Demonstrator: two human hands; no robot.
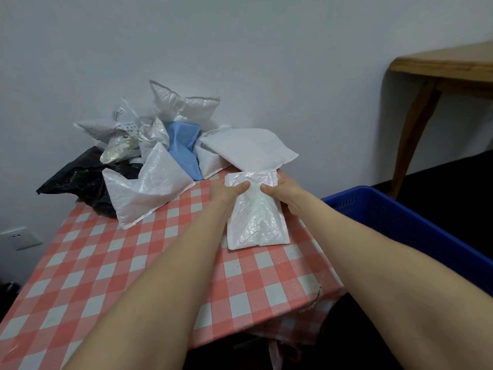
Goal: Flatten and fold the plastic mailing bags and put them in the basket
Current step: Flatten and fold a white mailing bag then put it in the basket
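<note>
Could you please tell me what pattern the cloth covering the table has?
Pinkish-red and white checks, on the plastic tablecloth; the head view shows it best.

Red-checked tablecloth, blue basket

Both hands on it, left hand and right hand pinching the white mailing bag, checkered table right edge, blue basket beside

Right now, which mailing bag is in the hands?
The small white bag nearest the camera: left hand and right hand grip its far end. The pile behind lies untouched.
</note>
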